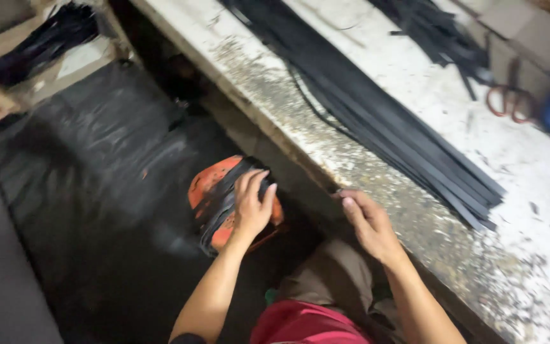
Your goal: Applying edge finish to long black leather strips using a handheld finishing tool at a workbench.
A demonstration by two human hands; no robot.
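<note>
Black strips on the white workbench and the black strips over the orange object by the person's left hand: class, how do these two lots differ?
The black strips on the workbench lie flat, straight and long, spread in a sheaf; the strips on the orange object curve over it in a narrow band. The left hand rests on the band, while no hand touches the bench sheaf; the right hand is at the bench edge. Both lots are thin, dark and flexible-looking.

The left hand (253, 204) rests with fingers curled over a round orange container (214, 191) draped with black strips, low beside the dark floor (97, 191). The right hand (369, 223) grips the edge of a worn white-painted workbench (415, 127). A long bundle of flat black strips (377, 114) lies along the bench, with red-handled scissors (510, 102) well apart.
</note>
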